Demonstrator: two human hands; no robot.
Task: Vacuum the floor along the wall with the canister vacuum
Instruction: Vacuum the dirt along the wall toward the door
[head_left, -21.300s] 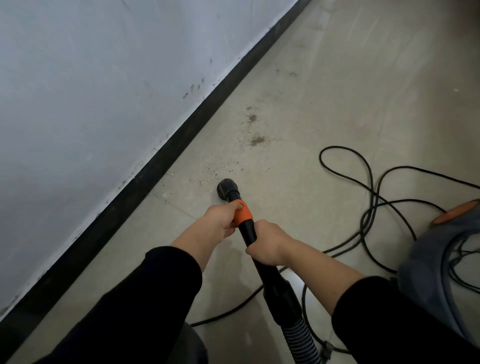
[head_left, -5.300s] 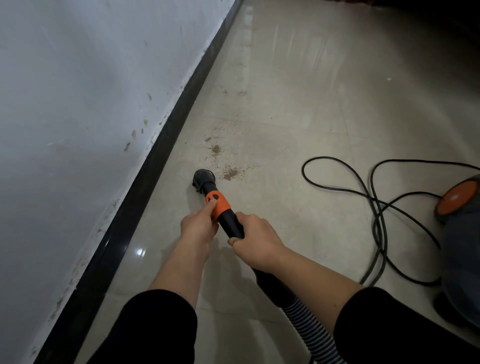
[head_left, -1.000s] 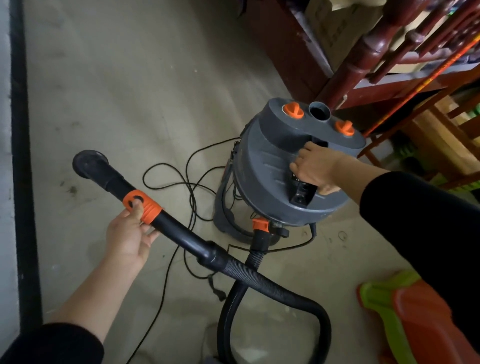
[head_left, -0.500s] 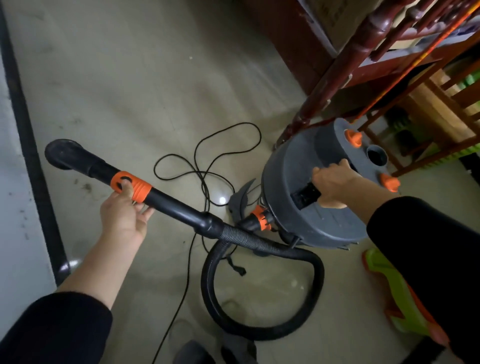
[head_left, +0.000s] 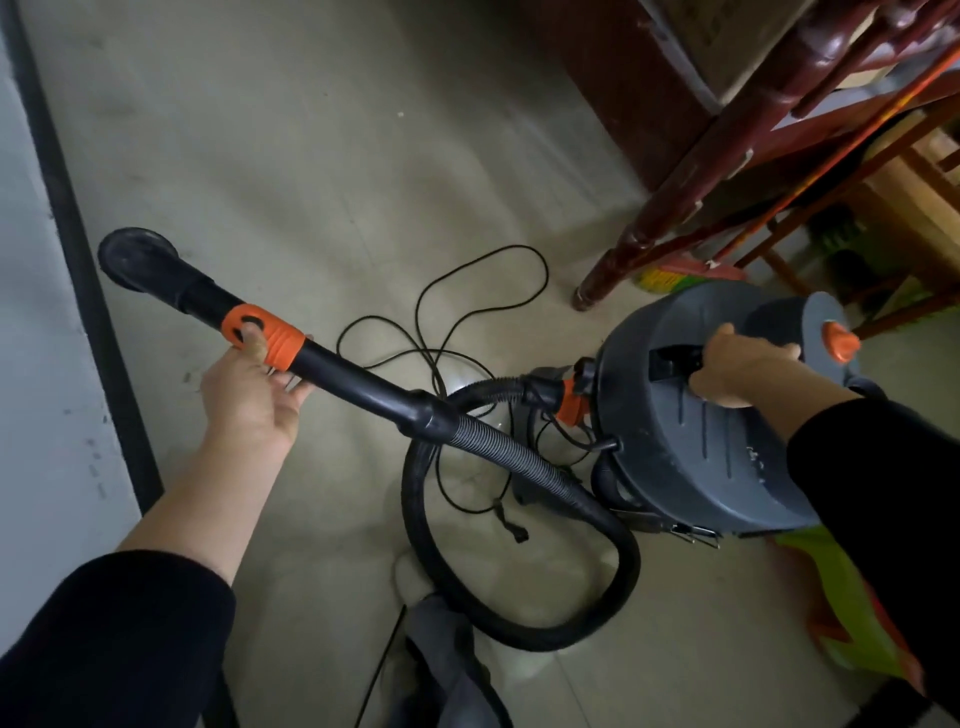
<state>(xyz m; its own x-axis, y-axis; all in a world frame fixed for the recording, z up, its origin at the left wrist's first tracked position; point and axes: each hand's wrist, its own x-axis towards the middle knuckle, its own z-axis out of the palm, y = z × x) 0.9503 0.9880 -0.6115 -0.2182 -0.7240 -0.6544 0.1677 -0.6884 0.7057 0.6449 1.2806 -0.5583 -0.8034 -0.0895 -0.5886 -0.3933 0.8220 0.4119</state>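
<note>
head view | left hand (head_left: 249, 400) fingers curled under the black wand (head_left: 358, 382), thumb on its orange collar (head_left: 262, 335) | wand left of the canister vacuum (head_left: 701, 457), nozzle (head_left: 137, 254) farther left, near the baseboard (head_left: 88, 312) | right hand (head_left: 737, 371) fingers clamped on the vacuum's top handle (head_left: 672, 358) | ribbed hose (head_left: 519, 467) loops over the floor (head_left: 311, 156) just left of the vacuum, beside the power cord (head_left: 467, 312)

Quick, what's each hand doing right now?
Left hand: holding the vacuum wand at its orange collar.
Right hand: gripping the handle of the canister.
</note>
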